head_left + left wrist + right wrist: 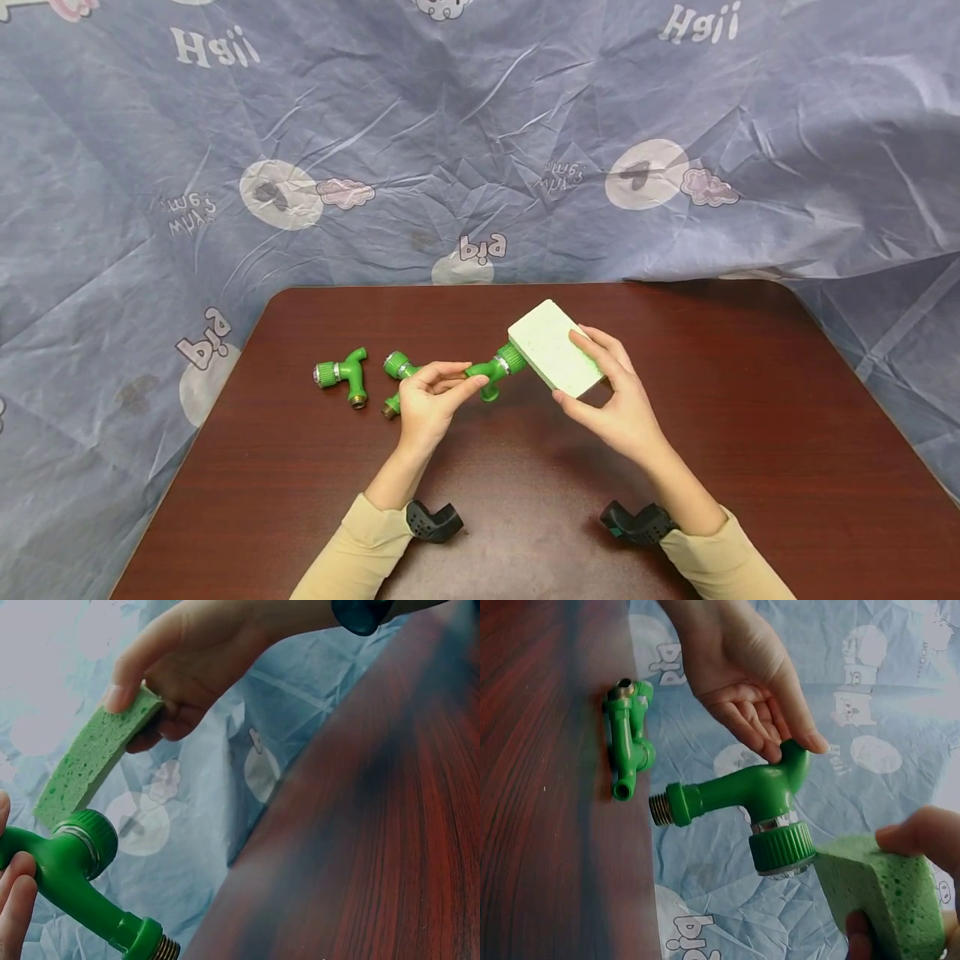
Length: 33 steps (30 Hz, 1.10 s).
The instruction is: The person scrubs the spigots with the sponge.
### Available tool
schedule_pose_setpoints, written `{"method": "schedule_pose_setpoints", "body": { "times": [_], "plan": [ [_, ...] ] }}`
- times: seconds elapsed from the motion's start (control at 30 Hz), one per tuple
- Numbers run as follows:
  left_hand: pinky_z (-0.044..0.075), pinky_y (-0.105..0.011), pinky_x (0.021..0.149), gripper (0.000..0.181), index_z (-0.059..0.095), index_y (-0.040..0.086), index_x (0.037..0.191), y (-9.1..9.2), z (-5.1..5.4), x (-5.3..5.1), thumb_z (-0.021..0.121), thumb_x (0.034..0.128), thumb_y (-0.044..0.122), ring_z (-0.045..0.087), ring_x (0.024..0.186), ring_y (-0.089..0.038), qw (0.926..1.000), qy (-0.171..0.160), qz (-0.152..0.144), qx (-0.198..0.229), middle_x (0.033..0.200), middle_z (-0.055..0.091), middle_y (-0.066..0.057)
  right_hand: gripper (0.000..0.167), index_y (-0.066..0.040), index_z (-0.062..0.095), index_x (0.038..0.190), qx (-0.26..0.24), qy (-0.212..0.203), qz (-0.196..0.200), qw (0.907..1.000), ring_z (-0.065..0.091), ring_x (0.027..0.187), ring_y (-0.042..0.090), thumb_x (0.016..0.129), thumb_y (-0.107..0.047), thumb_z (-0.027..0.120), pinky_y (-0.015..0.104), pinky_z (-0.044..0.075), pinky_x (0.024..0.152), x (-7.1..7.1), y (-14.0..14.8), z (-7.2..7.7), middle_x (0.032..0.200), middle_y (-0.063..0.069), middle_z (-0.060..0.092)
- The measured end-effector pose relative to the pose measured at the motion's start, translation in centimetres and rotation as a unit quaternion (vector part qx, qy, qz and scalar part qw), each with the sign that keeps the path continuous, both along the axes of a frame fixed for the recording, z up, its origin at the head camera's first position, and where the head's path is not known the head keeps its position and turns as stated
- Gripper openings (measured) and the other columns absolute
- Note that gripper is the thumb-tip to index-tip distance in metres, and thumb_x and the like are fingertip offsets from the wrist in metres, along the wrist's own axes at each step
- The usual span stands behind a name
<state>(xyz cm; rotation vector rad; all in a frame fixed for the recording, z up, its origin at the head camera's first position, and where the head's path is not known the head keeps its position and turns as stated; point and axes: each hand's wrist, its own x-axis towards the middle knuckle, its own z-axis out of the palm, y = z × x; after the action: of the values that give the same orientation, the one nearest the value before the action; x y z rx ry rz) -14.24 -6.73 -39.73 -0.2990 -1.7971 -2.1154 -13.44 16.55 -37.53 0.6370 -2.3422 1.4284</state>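
My left hand [435, 402] pinches the spout end of a green faucet [769, 787] between thumb and fingers, above the table. The faucet has a ribbed knob with a silver ring, and a brass-coloured threaded end shows in both wrist views. My right hand [618, 400] grips a pale green sponge [553, 348] by its edges, thumb on one side and fingers on the other. In the head view a corner of the sponge meets the faucet's knob [512, 358]; the right wrist view shows them at or very near contact.
Two more green faucets lie on the brown table [720, 375]: one at the left [347, 377], and another faucet [397, 364] partly behind my left hand. A blue patterned cloth [480, 150] hangs behind the table. Black wrist devices sit below both hands.
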Motion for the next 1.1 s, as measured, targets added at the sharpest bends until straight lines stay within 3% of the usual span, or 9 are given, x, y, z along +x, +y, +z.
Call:
{"method": "schedule_pose_setpoints", "body": {
  "times": [0.1, 0.2, 0.33, 0.43, 0.53, 0.63, 0.8, 0.93, 1.1],
  "plan": [
    [0.055, -0.020, 0.062, 0.027, 0.062, -0.022, 0.091, 0.1, -0.1, 0.0, 0.074, 0.0677, -0.017, 0.066, 0.066, -0.007, 1.0000, 0.005, -0.006, 0.002, 0.079, 0.068, -0.021, 0.067, 0.007, 0.049, 0.130, -0.015, 0.002, -0.003, 0.9999, 0.042, 0.113, 0.013, 0.068, 0.012, 0.075, 0.015, 0.039, 0.080, 0.6, -0.5, 1.1, 0.136, 0.022, 0.039],
    [0.055, -0.021, 0.062, 0.027, 0.060, -0.024, 0.091, 0.2, -0.1, 0.1, 0.073, 0.0679, -0.019, 0.066, 0.065, -0.006, 0.9997, 0.005, -0.020, 0.012, 0.078, 0.067, -0.022, 0.065, 0.008, 0.049, 0.128, -0.007, -0.006, 0.021, 0.9997, 0.043, 0.114, 0.019, 0.068, 0.012, 0.074, 0.017, 0.040, 0.080, 1.0, -0.9, 1.7, 0.135, 0.025, 0.039],
    [0.055, -0.021, 0.061, 0.026, 0.060, -0.024, 0.091, 0.3, -0.1, 0.2, 0.072, 0.0680, -0.019, 0.066, 0.065, -0.006, 0.9995, 0.008, -0.029, 0.013, 0.078, 0.064, -0.029, 0.067, 0.003, 0.051, 0.130, 0.010, -0.007, 0.010, 0.9999, 0.043, 0.115, 0.023, 0.068, 0.007, 0.077, 0.019, 0.038, 0.080, 0.9, -1.0, 1.2, 0.136, 0.021, 0.040],
    [0.055, -0.020, 0.061, 0.026, 0.061, -0.023, 0.090, 0.5, -0.1, 0.2, 0.073, 0.0672, -0.019, 0.066, 0.065, -0.005, 0.9995, 0.020, -0.025, 0.001, 0.078, 0.062, -0.034, 0.070, -0.001, 0.050, 0.132, -0.017, -0.011, 0.002, 0.9998, 0.043, 0.116, 0.018, 0.069, 0.008, 0.077, 0.018, 0.038, 0.082, 0.3, -0.6, 0.2, 0.138, 0.014, 0.040],
    [0.055, -0.021, 0.062, 0.025, 0.061, -0.023, 0.089, 0.6, -0.2, 0.3, 0.073, 0.0665, -0.020, 0.066, 0.065, -0.006, 0.9991, 0.037, -0.022, -0.006, 0.077, 0.062, -0.034, 0.071, -0.002, 0.047, 0.135, -0.071, -0.028, 0.053, 0.9957, 0.044, 0.116, 0.015, 0.071, 0.012, 0.074, 0.017, 0.041, 0.083, -0.2, -0.1, -0.8, 0.140, 0.012, 0.038],
    [0.056, -0.022, 0.062, 0.025, 0.062, -0.022, 0.087, 0.6, -0.3, 0.3, 0.074, 0.0658, -0.020, 0.066, 0.065, -0.007, 0.9987, 0.047, -0.019, -0.010, 0.076, 0.062, -0.033, 0.070, 0.002, 0.043, 0.137, -0.114, -0.048, 0.129, 0.9839, 0.047, 0.112, 0.018, 0.074, 0.015, 0.069, 0.019, 0.047, 0.081, -0.3, -0.1, -1.1, 0.140, 0.015, 0.035],
    [0.056, -0.024, 0.061, 0.024, 0.064, -0.018, 0.086, 0.6, -1.1, -0.1, 0.075, 0.0654, -0.018, 0.066, 0.065, -0.009, 0.9984, 0.054, -0.013, -0.006, 0.076, 0.064, -0.029, 0.067, 0.004, 0.042, 0.137, -0.121, -0.067, 0.182, 0.9736, 0.051, 0.105, 0.021, 0.075, 0.014, 0.067, 0.024, 0.051, 0.076, -0.3, -0.1, -1.2, 0.140, 0.014, 0.035],
    [0.056, -0.024, 0.062, 0.023, 0.063, -0.020, 0.086, 0.6, -0.7, 0.1, 0.074, 0.0660, -0.019, 0.066, 0.066, -0.008, 0.9984, 0.056, -0.012, -0.007, 0.077, 0.063, -0.033, 0.067, 0.003, 0.044, 0.136, -0.098, -0.064, 0.174, 0.9778, 0.051, 0.105, 0.020, 0.075, 0.013, 0.069, 0.023, 0.051, 0.075, -0.5, 0.0, -1.5, 0.140, 0.013, 0.036],
    [0.056, -0.022, 0.064, 0.022, 0.062, -0.022, 0.087, 0.4, -0.2, 0.2, 0.072, 0.0673, -0.021, 0.065, 0.066, -0.005, 0.9980, 0.064, 0.000, -0.006, 0.077, 0.062, -0.033, 0.068, 0.004, 0.047, 0.133, -0.072, -0.027, 0.108, 0.9912, 0.046, 0.112, 0.015, 0.070, 0.016, 0.071, 0.018, 0.044, 0.079, -0.3, 0.1, -0.8, 0.138, 0.016, 0.038]
  ]
}}
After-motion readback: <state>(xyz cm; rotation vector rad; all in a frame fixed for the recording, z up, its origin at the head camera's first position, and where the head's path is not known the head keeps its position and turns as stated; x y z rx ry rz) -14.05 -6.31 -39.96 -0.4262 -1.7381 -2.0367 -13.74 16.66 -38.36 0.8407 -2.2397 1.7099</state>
